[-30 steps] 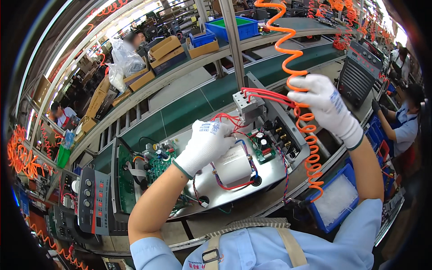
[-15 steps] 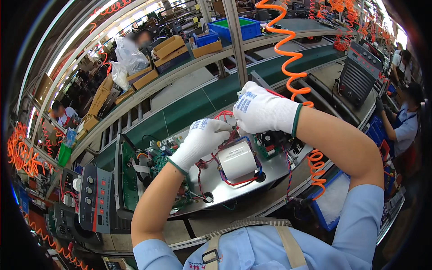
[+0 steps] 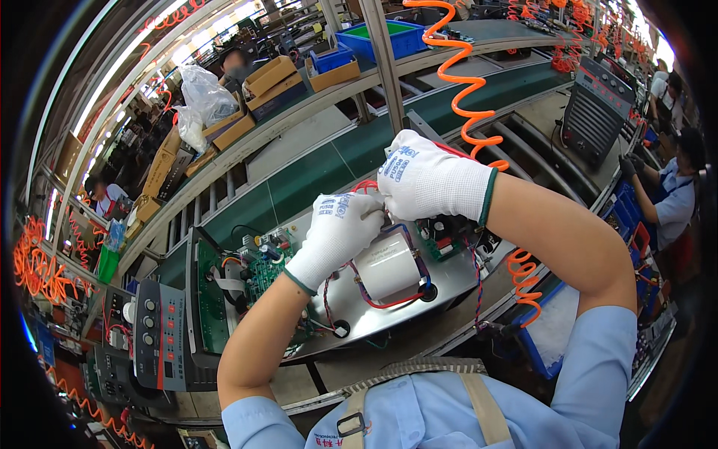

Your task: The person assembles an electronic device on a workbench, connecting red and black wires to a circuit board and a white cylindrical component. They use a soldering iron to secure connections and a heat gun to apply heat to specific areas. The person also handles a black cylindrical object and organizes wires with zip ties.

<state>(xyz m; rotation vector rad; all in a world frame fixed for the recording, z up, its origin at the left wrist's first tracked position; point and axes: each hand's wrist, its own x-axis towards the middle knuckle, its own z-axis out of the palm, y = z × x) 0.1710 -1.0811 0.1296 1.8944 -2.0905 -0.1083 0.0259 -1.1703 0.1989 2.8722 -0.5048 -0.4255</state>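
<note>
Both hands wear white knitted gloves with green cuffs and meet above an open electrical unit with a shiny metal base [image 3: 458, 290]. My left hand [image 3: 338, 233] is closed, its fingertips pinched on red wires [image 3: 365, 185] behind a large white cylindrical capacitor [image 3: 387, 263]. Close beside it, my right hand [image 3: 430, 178] is curled with the wrist bent; what its fingers grip is hidden behind the glove. Left of the capacitor stands a green circuit board [image 3: 263, 271] with many components. Another small board [image 3: 441, 238] lies under the right hand.
A grey front panel with knobs [image 3: 158, 333] stands at the left. An orange coiled hose [image 3: 462, 78] hangs beyond my right hand. Behind runs a green conveyor [image 3: 299, 179]. A blue tray [image 3: 550, 329] lies near my right elbow; co-workers [image 3: 677, 187] are at the right.
Both hands have shifted slightly left in the picture, and the right wrist has rolled so more of the glove's back shows. The left fingers remain pinched.
</note>
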